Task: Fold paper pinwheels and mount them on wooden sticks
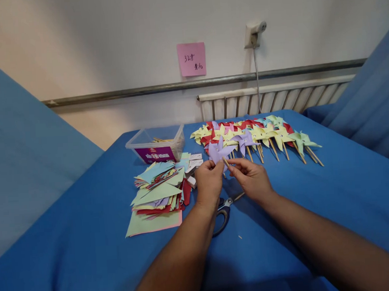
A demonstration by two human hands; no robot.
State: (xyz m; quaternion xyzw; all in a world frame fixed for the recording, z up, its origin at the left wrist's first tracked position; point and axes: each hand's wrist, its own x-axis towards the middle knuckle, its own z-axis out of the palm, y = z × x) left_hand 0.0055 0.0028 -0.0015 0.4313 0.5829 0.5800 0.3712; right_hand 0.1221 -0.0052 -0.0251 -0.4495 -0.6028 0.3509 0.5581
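My left hand (209, 180) pinches the lower edge of a purple paper pinwheel (218, 152) held above the blue table. My right hand (252, 177) is closed on a thin wooden stick (226, 162) that meets the pinwheel from behind. Both hands hover close together, fingertips almost touching. Black-handled scissors (224, 208) lie on the cloth just beneath my wrists.
A row of finished pinwheels (256, 135) on sticks lies at the back right. A pile of coloured paper squares (157, 189) sits to the left, with a clear plastic box (156, 143) behind it. The blue-covered table (332, 198) stands before a radiator (277, 97) and wall.
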